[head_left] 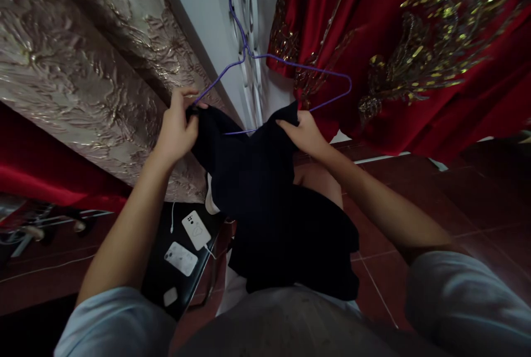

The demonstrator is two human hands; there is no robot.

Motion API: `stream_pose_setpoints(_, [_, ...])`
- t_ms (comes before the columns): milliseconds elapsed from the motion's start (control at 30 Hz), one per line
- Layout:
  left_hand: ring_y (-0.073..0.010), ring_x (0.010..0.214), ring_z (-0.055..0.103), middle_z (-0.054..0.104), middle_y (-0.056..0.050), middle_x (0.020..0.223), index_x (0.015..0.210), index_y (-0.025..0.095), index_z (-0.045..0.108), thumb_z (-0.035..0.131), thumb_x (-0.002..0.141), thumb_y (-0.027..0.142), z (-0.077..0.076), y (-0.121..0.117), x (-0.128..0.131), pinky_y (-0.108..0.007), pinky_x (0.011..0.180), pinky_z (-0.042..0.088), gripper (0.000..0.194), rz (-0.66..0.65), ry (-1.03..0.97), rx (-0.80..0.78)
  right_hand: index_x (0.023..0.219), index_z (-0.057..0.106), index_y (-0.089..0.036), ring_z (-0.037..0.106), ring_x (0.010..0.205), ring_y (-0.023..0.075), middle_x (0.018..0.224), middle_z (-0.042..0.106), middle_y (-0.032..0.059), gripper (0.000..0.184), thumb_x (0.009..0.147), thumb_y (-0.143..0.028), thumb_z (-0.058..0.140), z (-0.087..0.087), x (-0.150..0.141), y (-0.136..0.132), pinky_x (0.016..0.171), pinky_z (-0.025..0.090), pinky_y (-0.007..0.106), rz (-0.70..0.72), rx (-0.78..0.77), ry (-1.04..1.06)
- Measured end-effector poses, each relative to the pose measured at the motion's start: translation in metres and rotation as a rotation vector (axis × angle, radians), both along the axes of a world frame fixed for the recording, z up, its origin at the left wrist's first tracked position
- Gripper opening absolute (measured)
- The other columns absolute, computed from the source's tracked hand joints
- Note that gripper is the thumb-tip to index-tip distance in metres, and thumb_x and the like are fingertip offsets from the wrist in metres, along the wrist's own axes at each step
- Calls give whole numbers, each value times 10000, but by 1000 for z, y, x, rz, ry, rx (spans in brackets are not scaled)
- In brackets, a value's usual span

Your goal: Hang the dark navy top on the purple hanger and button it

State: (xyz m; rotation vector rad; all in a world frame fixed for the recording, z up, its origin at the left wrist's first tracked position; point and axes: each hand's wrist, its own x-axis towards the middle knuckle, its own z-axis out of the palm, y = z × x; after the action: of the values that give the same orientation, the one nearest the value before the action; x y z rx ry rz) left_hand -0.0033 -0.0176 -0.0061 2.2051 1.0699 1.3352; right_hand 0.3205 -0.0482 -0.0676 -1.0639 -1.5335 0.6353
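A dark navy garment [253, 180] hangs down in front of me and spreads over my lap; its exact kind is hard to tell in the dim light. Above it, a purple clothes hanger [286, 61] hangs by its hook from a white rack [251, 30]. My left hand [178, 124] is closed on the garment's left shoulder, against the hanger's left arm. With thumb and fingers, my right hand [302, 130] pinches the right shoulder below the hanger's right arm, whose bent end is bare. Part of the hanger's bottom bar shows at the neckline.
Left of me, a black table [157, 268] bears a white phone [196, 229] with a cable, a second phone [181, 258] and a small white case [170, 296]. Embossed beige fabric [103, 86] hangs at left, red fabric with gold sequins [373, 41] at right. Red tiles [398, 246] cover the floor.
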Motion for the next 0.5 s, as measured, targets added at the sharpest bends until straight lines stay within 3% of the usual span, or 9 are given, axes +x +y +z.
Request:
stream_pose_setpoints(67, [-231,1064,627,714,-16,987,1150,210,626,731,840,135,7,6,10,-430,1149,389,335,3,-4,-30,911,726,-168,680,867,206,882,705,58,104,844,-221,666,7,10,-11,763,565,343,-18,72,-33])
stream_pose_setpoints(133, [-237,1073,624,709,-11,974,1022,205,662,745,837,145,10,12,11,-426,1162,389,212,23,7,-33,1124,723,-189,703,959,209,1026,733,78,302,823,-204,700,16,28,-18,797,557,329,-151,196,-17])
stream_pose_setpoints(200, [-230,1072,616,700,-14,999,994,178,668,748,855,170,11,17,7,-447,1173,379,160,31,68,-20,1336,644,-198,726,899,186,1061,752,103,534,810,-202,735,26,53,-18,698,531,295,-295,284,70])
stream_pose_setpoints(267, [-223,1048,607,686,-21,1004,1029,148,664,749,881,218,12,21,3,-479,1168,373,185,45,144,2,1391,616,-180,732,772,153,998,777,121,627,784,-209,773,35,79,-12,599,487,273,-316,285,161])
stream_pose_setpoints(333, [-229,1039,591,676,-34,1002,1033,151,662,770,885,292,14,23,-2,-487,1152,375,231,69,159,40,1260,711,-149,731,711,129,937,789,128,528,746,-223,806,45,103,-4,578,479,265,-219,179,173])
stream_pose_setpoints(433, [-250,1090,558,669,-45,1009,964,205,659,807,858,399,18,27,-7,-465,1123,383,266,83,85,132,956,792,-95,719,680,100,880,787,115,307,760,-333,787,59,129,6,568,465,266,-54,-71,-32])
stream_pose_setpoints(500, [-248,1104,548,666,-35,987,970,221,655,785,876,446,19,31,-8,-454,1095,391,276,77,50,166,804,758,-48,705,678,93,842,772,97,462,805,-506,702,65,132,11,538,425,263,-146,2,-133])
